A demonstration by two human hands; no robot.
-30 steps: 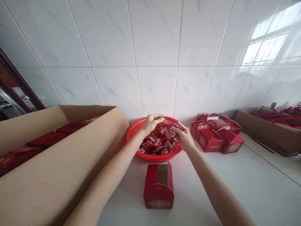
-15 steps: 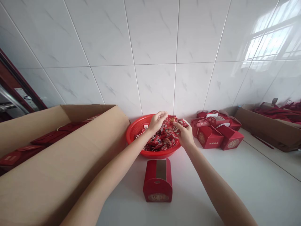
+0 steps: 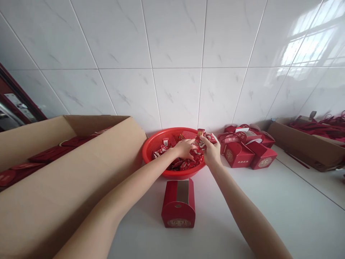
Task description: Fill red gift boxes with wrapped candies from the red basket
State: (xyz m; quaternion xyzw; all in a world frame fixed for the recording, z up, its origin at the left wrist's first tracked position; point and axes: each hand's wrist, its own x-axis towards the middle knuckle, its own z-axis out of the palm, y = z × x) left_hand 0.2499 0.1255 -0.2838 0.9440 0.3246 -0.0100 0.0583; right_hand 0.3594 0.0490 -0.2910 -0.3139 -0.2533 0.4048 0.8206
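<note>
Well, on the white tabletop [image 3: 145, 226], the red plastic colander [image 3: 147, 153] sits just beyond the red cardboard gift box [image 3: 178, 212]. That box stands upright; its emblem-printed end faces the near side, and its long axis seems to run toward the colander, as does the dark strip along its top. It lies nearward and leftward of the right hand [image 3: 212, 153], almost straight nearward of the left hand [image 3: 184, 148], which looks closer. The right grips several wrapped sweets [image 3: 208, 136] by the colander's rim; the left reaches among heaped sweets [image 3: 188, 164], its hold unclear.
</note>
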